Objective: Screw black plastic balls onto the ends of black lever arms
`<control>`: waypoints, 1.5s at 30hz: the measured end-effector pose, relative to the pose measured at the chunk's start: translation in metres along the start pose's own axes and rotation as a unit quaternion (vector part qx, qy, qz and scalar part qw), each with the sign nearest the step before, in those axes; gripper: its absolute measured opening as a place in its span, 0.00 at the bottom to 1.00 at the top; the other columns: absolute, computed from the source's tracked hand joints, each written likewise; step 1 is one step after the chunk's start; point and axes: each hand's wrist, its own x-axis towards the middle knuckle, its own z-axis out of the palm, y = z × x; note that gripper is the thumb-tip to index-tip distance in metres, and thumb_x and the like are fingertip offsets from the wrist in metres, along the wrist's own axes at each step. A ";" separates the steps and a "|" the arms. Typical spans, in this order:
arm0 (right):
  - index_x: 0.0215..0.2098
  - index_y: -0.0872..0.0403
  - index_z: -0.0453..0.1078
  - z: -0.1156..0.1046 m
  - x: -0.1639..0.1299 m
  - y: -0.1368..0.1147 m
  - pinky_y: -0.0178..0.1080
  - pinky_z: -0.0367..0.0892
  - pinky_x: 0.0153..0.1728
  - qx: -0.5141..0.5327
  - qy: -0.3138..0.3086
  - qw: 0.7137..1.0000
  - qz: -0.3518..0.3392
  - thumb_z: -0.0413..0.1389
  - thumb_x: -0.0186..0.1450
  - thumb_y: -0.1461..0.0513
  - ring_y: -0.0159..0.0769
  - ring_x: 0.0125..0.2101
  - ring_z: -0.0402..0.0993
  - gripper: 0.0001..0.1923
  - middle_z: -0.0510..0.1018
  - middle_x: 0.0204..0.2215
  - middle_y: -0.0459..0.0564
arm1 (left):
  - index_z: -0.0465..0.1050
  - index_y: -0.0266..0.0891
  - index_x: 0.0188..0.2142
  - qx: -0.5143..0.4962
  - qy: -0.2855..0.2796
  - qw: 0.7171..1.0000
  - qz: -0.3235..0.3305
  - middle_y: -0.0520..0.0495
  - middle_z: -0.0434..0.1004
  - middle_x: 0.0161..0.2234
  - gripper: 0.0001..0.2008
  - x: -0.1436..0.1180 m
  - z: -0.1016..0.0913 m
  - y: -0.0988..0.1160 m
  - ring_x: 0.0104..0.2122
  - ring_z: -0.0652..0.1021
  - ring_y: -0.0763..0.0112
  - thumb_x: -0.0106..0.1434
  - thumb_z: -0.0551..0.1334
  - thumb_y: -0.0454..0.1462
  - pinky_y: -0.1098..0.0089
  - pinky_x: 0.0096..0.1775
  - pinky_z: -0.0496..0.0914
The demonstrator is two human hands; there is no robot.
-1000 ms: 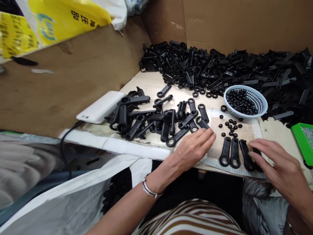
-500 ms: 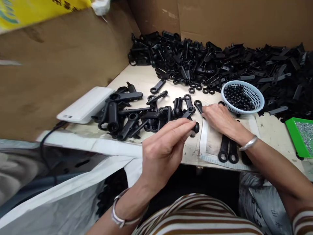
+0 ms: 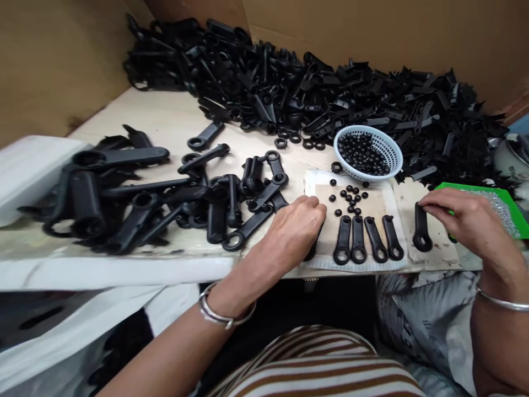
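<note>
My left hand point(image 3: 295, 226) is closed at the left edge of the white-bordered mat point(image 3: 397, 198), its fingers wrapped round a black crank handle point(image 3: 314, 245) that is mostly hidden. Right of it, several similar black crank handles point(image 3: 358, 240) lie side by side on the mat, ring ends towards me. Small black knobs point(image 3: 351, 201) are scattered just behind them. Beyond the mat's right side, my right hand point(image 3: 471, 218) pinches the narrow end of another crank handle point(image 3: 421, 229), whose ring end points towards me.
A light blue basket point(image 3: 395, 149) of black knobs stands behind the mat. At the right, a green tray point(image 3: 510, 201) holds small metal pieces. Loose handles point(image 3: 206, 193) cover the left of the table, with a large heap of black parts point(image 3: 289, 82) behind. A white box point(image 3: 41, 171) is far left.
The view has swung right. My left hand has come down to the mat's left edge. My right hand has gone from the mat's back left to a handle on the right, uncovering the row and knobs.
</note>
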 end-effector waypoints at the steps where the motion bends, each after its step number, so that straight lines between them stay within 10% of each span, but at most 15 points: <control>1: 0.37 0.53 0.77 0.004 -0.006 0.002 0.41 0.70 0.37 0.004 -0.014 1.000 0.002 0.52 0.68 0.63 0.40 0.35 0.78 0.10 0.81 0.36 0.52 | 0.69 0.36 0.32 0.006 -0.018 1.000 -0.008 0.46 0.70 0.30 0.13 0.002 -0.001 0.001 0.33 0.75 0.65 0.61 0.52 0.22 0.69 0.29 0.63; 5: 0.37 0.54 0.76 0.023 -0.014 0.002 0.39 0.70 0.39 0.031 -0.057 0.998 0.013 0.51 0.68 0.64 0.38 0.37 0.78 0.10 0.81 0.37 0.52 | 0.70 0.37 0.32 0.019 -0.059 0.998 -0.025 0.47 0.71 0.30 0.11 0.005 -0.005 0.006 0.31 0.74 0.66 0.63 0.53 0.23 0.70 0.27 0.61; 13: 0.39 0.53 0.75 0.050 -0.013 -0.002 0.39 0.68 0.42 0.064 -0.075 0.994 0.038 0.51 0.68 0.65 0.37 0.38 0.76 0.10 0.79 0.38 0.51 | 0.72 0.36 0.42 -0.028 0.128 0.985 0.109 0.45 0.75 0.37 0.07 -0.018 0.020 0.028 0.36 0.73 0.64 0.70 0.57 0.36 0.66 0.36 0.65; 21: 0.42 0.52 0.75 0.056 -0.020 -0.007 0.38 0.68 0.42 0.071 -0.082 0.992 0.066 0.50 0.68 0.66 0.36 0.39 0.76 0.11 0.78 0.37 0.50 | 0.70 0.36 0.49 -0.076 0.092 0.965 0.235 0.43 0.74 0.52 0.09 -0.014 0.043 0.049 0.52 0.72 0.61 0.70 0.57 0.32 0.64 0.49 0.63; 45: 0.38 0.53 0.76 0.051 -0.029 -0.022 0.39 0.67 0.38 0.035 -0.067 0.989 0.127 0.50 0.66 0.66 0.37 0.34 0.76 0.12 0.79 0.35 0.51 | 0.69 0.32 0.47 -0.068 0.128 0.951 0.274 0.39 0.74 0.51 0.09 0.015 0.045 0.098 0.55 0.72 0.58 0.70 0.55 0.32 0.59 0.53 0.66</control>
